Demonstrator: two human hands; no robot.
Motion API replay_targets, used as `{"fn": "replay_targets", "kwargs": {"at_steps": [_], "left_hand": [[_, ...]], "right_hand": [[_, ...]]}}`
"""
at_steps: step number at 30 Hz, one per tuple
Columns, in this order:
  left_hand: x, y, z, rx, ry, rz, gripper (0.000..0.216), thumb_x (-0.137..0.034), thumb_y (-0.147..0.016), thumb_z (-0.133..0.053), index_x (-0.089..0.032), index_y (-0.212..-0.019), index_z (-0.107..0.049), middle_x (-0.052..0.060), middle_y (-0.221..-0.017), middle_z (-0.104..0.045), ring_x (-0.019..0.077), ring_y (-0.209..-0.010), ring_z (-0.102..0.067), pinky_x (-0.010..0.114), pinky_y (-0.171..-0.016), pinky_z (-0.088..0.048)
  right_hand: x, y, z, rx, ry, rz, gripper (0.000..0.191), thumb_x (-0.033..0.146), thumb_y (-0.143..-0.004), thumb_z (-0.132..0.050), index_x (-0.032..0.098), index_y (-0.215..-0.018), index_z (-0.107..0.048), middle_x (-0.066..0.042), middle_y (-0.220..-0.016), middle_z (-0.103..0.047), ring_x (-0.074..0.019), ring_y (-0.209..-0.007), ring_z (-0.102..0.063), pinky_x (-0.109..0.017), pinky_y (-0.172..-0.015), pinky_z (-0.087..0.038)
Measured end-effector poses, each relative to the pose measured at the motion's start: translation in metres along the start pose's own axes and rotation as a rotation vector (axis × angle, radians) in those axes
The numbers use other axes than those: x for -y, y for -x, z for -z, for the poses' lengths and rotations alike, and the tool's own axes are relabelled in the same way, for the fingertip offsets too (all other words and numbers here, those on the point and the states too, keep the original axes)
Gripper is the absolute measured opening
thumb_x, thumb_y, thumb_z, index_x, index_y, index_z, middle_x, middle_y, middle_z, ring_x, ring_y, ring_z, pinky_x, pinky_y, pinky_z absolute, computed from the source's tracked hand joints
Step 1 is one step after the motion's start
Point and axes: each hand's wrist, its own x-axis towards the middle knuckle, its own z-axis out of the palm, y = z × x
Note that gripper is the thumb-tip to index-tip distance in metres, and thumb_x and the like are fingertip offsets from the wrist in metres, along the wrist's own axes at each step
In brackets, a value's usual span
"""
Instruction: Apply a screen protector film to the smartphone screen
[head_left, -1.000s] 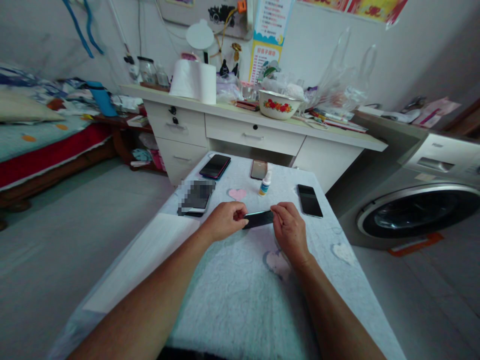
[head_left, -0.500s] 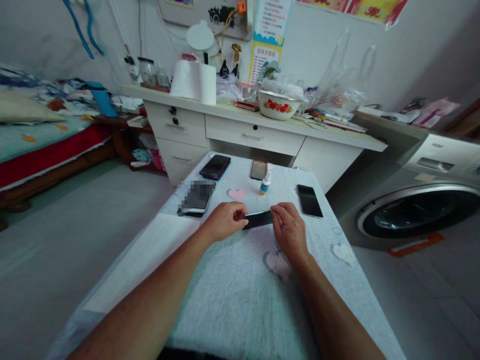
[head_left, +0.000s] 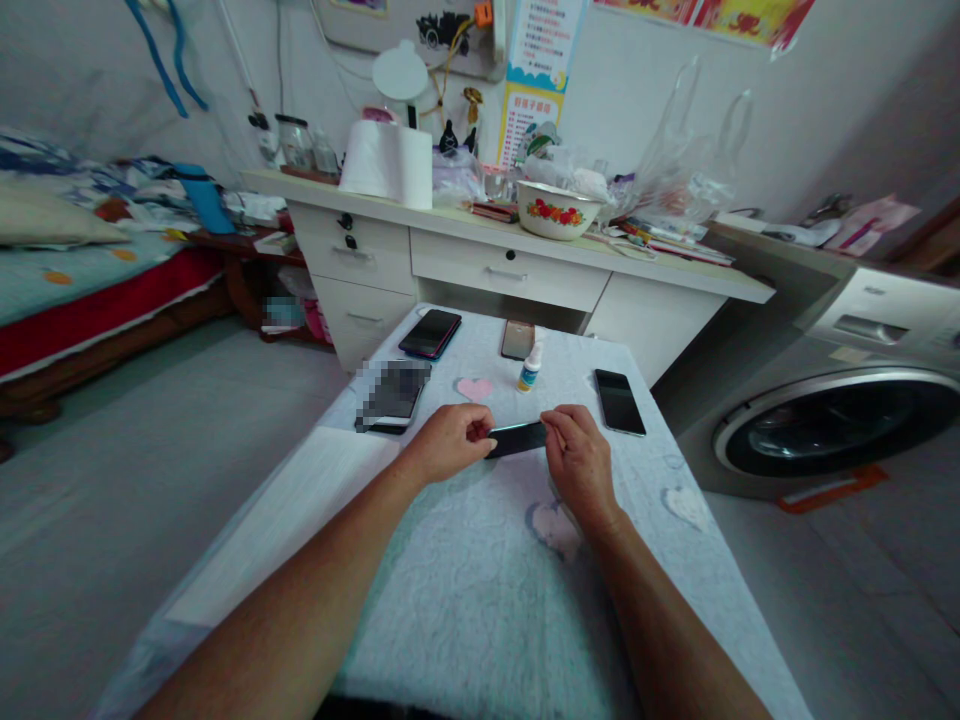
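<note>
left hand point(head_left: 457, 440) and right hand point(head_left: 579, 455) a little apart, fingers pinched on opposite ends of a dark phone point(head_left: 517, 439). phone sits between them over the middle of the tabletop point(head_left: 450, 600), long side running across, tilted, bright line along its upper edge; can't tell if its bottom touches the cloth. bottle point(head_left: 528, 374) upright just beyond it, white top, blue and yellow label. small phone point(head_left: 517, 340) behind bottle, lying flat. black phone point(head_left: 620, 402) flat, right of right hand. far-left phone point(head_left: 430, 333) near the far left corner. near-left device point(head_left: 396, 393) closer in, beyond left hand, partly pixelated. cabinet point(head_left: 510, 272) behind, floral bowl point(head_left: 559, 212) on top. washer point(head_left: 847, 380) at right.
</note>
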Motion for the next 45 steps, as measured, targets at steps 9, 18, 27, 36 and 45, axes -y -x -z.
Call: {"fn": "replay_targets", "kwargs": {"at_steps": [9, 18, 27, 36, 45], "left_hand": [[0.0043, -0.0003, -0.0011, 0.001, -0.007, -0.019, 0.005, -0.020, -0.071, -0.060, -0.017, -0.074, -0.062, -0.002, -0.068, -0.061, 0.0125, -0.065, -0.056, 0.024, -0.064, -0.042], [0.0017, 0.0002, 0.0000, 0.005, -0.006, -0.001, 0.004, -0.020, -0.071, -0.061, -0.017, -0.073, -0.061, -0.002, -0.068, -0.060, 0.0127, -0.065, -0.056, 0.024, -0.064, -0.041], [0.0029, 0.0003, -0.0008, 0.000, 0.001, -0.012, 0.003, -0.019, -0.071, -0.061, -0.017, -0.073, -0.062, -0.002, -0.067, -0.061, 0.0123, -0.064, -0.055, 0.024, -0.064, -0.041], [0.0044, -0.0004, -0.0009, -0.007, -0.020, -0.012, 0.005, -0.020, -0.070, -0.061, -0.017, -0.073, -0.062, -0.002, -0.067, -0.061, 0.0123, -0.064, -0.055, 0.023, -0.062, -0.040], [0.0032, 0.0000, -0.0004, 0.002, -0.011, -0.014, 0.004, -0.021, -0.070, -0.061, -0.017, -0.072, -0.061, -0.002, -0.066, -0.060, 0.0124, -0.064, -0.055, 0.024, -0.063, -0.041]], "right_hand": [[-0.0003, 0.0000, -0.0003, -0.002, 0.001, 0.001, 0.022, 0.014, -0.091, -0.046, 0.017, -0.098, -0.066, -0.009, -0.094, -0.061, -0.0189, -0.086, -0.060, -0.033, -0.079, -0.053], [0.0013, -0.0004, 0.0001, 0.000, -0.004, -0.008, 0.022, 0.013, -0.089, -0.046, 0.017, -0.097, -0.066, -0.008, -0.094, -0.061, -0.0190, -0.086, -0.061, -0.033, -0.079, -0.053], [0.0003, 0.0001, -0.0002, -0.001, -0.001, -0.003, 0.022, 0.014, -0.091, -0.046, 0.017, -0.098, -0.066, -0.009, -0.094, -0.061, -0.0192, -0.086, -0.060, -0.034, -0.079, -0.053], [-0.0010, -0.0001, -0.0008, 0.003, -0.016, -0.015, 0.023, 0.014, -0.091, -0.045, 0.018, -0.098, -0.067, -0.009, -0.094, -0.061, -0.0191, -0.086, -0.060, -0.035, -0.080, -0.052], [-0.0013, 0.0000, -0.0008, 0.002, -0.013, -0.014, 0.023, 0.015, -0.091, -0.045, 0.018, -0.098, -0.067, -0.009, -0.094, -0.061, -0.0191, -0.086, -0.061, -0.035, -0.079, -0.053]]}}
